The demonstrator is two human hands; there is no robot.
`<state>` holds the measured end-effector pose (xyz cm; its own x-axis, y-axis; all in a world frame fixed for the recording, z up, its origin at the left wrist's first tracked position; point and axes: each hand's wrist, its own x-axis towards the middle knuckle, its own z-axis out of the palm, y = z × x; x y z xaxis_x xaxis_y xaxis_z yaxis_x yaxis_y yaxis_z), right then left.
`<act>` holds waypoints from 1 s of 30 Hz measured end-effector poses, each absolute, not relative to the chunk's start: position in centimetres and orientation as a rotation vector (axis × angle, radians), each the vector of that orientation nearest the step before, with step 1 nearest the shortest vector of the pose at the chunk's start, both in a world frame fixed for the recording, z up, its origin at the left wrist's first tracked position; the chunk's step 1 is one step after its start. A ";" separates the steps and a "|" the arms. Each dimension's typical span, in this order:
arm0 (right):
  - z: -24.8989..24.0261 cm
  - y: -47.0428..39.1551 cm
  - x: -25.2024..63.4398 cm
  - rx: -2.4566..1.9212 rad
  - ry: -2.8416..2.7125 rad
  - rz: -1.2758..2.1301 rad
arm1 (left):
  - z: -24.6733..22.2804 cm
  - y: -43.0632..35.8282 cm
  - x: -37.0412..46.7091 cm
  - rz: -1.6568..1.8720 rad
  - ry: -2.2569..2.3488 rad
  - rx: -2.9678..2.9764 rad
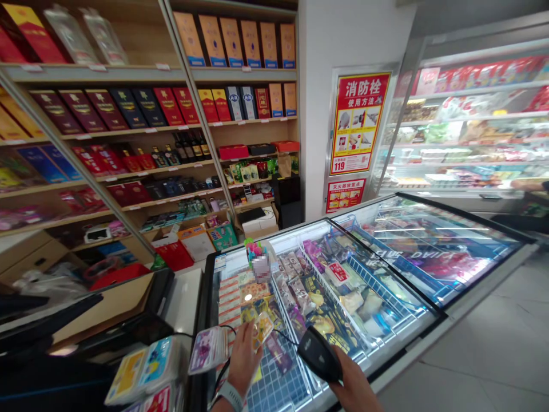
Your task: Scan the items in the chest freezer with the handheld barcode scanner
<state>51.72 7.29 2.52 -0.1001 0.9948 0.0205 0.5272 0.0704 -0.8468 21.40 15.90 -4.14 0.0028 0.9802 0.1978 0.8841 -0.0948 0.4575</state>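
Note:
My left hand [245, 359], with a pale watch band [231, 396] on its wrist, is closed on a small clear packet with yellow print [262, 329], above the glass lid of a chest freezer [429, 337]. To its right, my right hand [352, 382] grips a black handheld scanner [318, 353] whose cable runs left behind my left hand. Just left of my left hand stands a stack of flat purple-and-white packs [209, 350]. Blue and yellow packs [155, 363] are piled further left.
Frozen goods in wire baskets [360, 274] show under the glass. A small colourful item [256, 254] stands on the freezer's far left part. Behind are shelves [253, 123] of boxes and bottles; a lit display fridge [480, 120] is at right. A dark monitor-like object [158, 303] stands left.

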 end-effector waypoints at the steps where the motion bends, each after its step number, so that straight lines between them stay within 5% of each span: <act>1: 2.5 7.3 51.6 -1.530 -1.702 0.913 | -4.0 15.9 21.2 0.717 1.951 2.052; 11: 3.9 6.9 50.3 -1.580 -1.649 0.783 | -0.2 16.3 21.0 0.884 1.829 1.761; 30: 5.5 11.4 55.5 -1.438 -1.855 1.046 | 3.4 12.1 27.9 1.152 1.119 0.289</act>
